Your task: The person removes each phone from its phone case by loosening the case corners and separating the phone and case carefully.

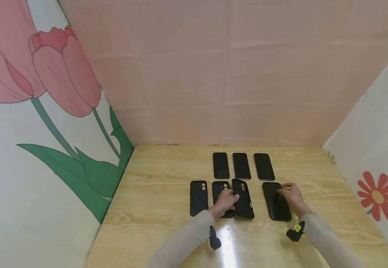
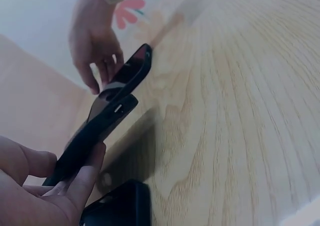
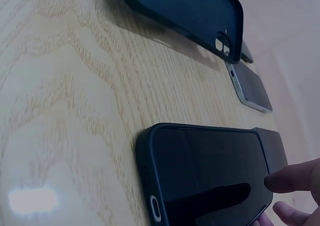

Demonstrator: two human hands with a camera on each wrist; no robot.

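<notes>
A black phone case (image 1: 242, 199) with camera cutouts is pinched by my left hand (image 1: 225, 202) and tilted up off the table. In the left wrist view, the thumb and fingers hold this case (image 2: 95, 133) by its edge. Another black case (image 1: 226, 214) lies partly under that hand, and a further case (image 1: 199, 198) is flat to its left. At the right lies a phone (image 3: 210, 171) in a black case, screen up. My right hand (image 1: 291, 195) has its loosely bent fingers at the phone's upper right edge, one fingertip close to the glass.
Three dark phones lie in a row farther back: a left one (image 1: 221, 165), a middle one (image 1: 241, 166) and a right one (image 1: 264, 166). The wooden table (image 1: 153, 175) meets a pink wall behind and flowered walls at both sides.
</notes>
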